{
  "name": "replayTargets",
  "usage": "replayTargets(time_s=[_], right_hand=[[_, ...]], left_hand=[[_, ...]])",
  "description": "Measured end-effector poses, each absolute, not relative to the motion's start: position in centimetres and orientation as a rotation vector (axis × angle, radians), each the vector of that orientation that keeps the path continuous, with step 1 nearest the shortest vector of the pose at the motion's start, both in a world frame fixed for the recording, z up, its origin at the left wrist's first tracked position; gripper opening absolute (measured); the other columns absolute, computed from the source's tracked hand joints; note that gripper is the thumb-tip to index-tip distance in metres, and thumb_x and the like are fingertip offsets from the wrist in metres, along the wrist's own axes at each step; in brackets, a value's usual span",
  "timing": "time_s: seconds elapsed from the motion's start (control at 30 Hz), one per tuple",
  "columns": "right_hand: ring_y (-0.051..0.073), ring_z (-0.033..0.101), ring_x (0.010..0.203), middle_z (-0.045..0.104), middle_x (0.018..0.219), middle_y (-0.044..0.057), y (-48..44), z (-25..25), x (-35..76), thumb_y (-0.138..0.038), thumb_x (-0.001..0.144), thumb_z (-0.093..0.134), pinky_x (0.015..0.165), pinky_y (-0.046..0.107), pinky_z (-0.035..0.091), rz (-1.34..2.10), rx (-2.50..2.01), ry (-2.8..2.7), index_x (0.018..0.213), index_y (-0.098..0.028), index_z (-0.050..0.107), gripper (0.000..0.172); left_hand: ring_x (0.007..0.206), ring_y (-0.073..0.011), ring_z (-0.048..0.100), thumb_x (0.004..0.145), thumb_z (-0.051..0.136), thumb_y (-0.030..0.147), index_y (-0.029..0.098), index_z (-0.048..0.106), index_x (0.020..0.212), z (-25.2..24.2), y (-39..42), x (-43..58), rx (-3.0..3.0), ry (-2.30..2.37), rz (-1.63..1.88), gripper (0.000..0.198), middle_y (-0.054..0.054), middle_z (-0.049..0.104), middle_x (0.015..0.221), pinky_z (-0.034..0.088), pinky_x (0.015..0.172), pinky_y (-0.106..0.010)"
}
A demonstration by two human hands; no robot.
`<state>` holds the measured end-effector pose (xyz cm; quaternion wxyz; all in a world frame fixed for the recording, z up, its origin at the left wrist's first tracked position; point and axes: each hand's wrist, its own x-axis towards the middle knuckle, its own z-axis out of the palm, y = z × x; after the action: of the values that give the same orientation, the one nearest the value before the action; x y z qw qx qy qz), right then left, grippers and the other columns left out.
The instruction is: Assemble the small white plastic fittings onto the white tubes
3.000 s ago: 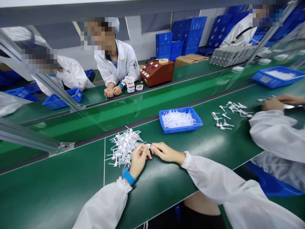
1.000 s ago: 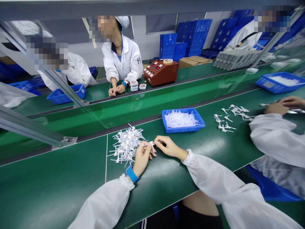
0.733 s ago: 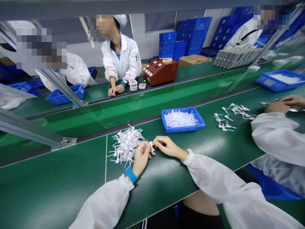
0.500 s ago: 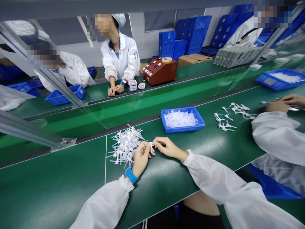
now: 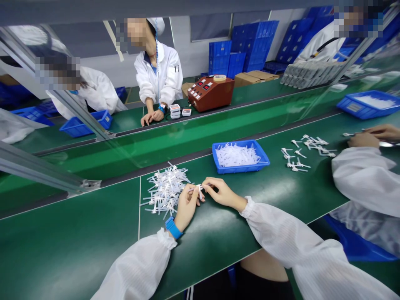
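My left hand (image 5: 186,205) and my right hand (image 5: 220,191) meet over the green bench, fingers pinched together on one small white plastic part (image 5: 199,190) held between them. A blue strap (image 5: 173,228) sits on my left wrist. Just left of my left hand lies a loose pile of the same white plastic parts (image 5: 166,188). A blue tray (image 5: 261,154) with more white parts stands beyond my right hand.
A co-worker's sleeve (image 5: 362,179) and hands (image 5: 371,136) are at the right, beside scattered white parts (image 5: 300,153). Across the green conveyor (image 5: 187,137) sit two people in white coats, a red-brown device (image 5: 211,93), blue bins (image 5: 84,123) and stacked blue crates (image 5: 243,50).
My hands have stayed pinched on the white part with only small finger shifts. The view drifted slightly. The person across lowered a hand flat on the bench.
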<state>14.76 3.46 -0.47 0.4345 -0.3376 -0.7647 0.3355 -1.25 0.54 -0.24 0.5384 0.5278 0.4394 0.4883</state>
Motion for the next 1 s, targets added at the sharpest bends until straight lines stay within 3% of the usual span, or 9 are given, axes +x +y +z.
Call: replayTargets(time_s=[0.2,0.33,0.47,0.67,0.87,1.0], right_hand=[[0.015,0.055,0.069,0.061,0.079,0.005,3.9,-0.3,15.6,-0.022,0.095,0.047,0.063,0.027,0.046,0.595,-0.784,-1.907,0.093,-0.017,0.063,0.017],[0.018,0.061,0.08,0.066,0.09,0.008,4.3,-0.3,16.1,-0.019,0.095,0.048,0.07,0.031,0.05,0.465,-0.683,-1.999,0.108,-0.019,0.063,0.02],[0.018,0.063,0.084,0.067,0.093,0.008,4.5,-0.5,16.2,-0.017,0.094,0.049,0.074,0.033,0.052,0.423,-0.634,-2.065,0.109,-0.02,0.063,0.021],[0.017,0.063,0.083,0.067,0.093,0.007,4.1,0.0,16.1,-0.016,0.091,0.054,0.074,0.031,0.051,0.534,-0.628,-2.086,0.105,-0.019,0.064,0.018],[0.015,0.058,0.069,0.062,0.082,0.006,3.7,0.2,15.9,-0.024,0.092,0.053,0.064,0.027,0.048,0.666,-0.771,-2.057,0.092,-0.016,0.064,0.014],[0.015,0.058,0.07,0.062,0.081,0.005,3.6,0.0,15.6,-0.025,0.093,0.051,0.065,0.026,0.047,0.717,-0.788,-2.002,0.088,-0.016,0.063,0.016]], left_hand=[[0.052,-0.0119,0.06,0.086,0.047,0.058,0.016,0.047,0.091,-0.7,0.5,-1.3,1.065,0.984,1.132,0.042,-0.001,0.059,0.072,0.047,0.042,-0.021],[0.048,-0.0109,0.058,0.087,0.038,0.064,0.014,0.05,0.091,-1.2,0.7,-1.7,1.016,0.947,1.133,0.051,-0.003,0.058,0.073,0.04,0.033,-0.018],[0.049,-0.0111,0.059,0.085,0.033,0.069,0.016,0.05,0.099,-1.1,0.7,-1.9,1.029,0.89,1.166,0.058,-0.005,0.059,0.08,0.036,0.03,-0.016],[0.044,-0.0064,0.055,0.084,0.059,0.048,0.017,0.05,0.092,-0.6,0.6,-1.7,1.173,1.031,1.15,0.033,0.001,0.057,0.074,0.035,0.032,-0.013],[0.043,-0.0051,0.052,0.086,0.057,0.043,0.016,0.052,0.088,-0.5,0.6,-1.6,1.24,1.063,1.137,0.027,0.001,0.058,0.073,0.036,0.034,-0.013],[0.042,-0.0051,0.051,0.086,0.056,0.043,0.016,0.053,0.085,-0.3,0.6,-1.5,1.264,1.083,1.126,0.027,0.001,0.058,0.07,0.036,0.035,-0.013]])
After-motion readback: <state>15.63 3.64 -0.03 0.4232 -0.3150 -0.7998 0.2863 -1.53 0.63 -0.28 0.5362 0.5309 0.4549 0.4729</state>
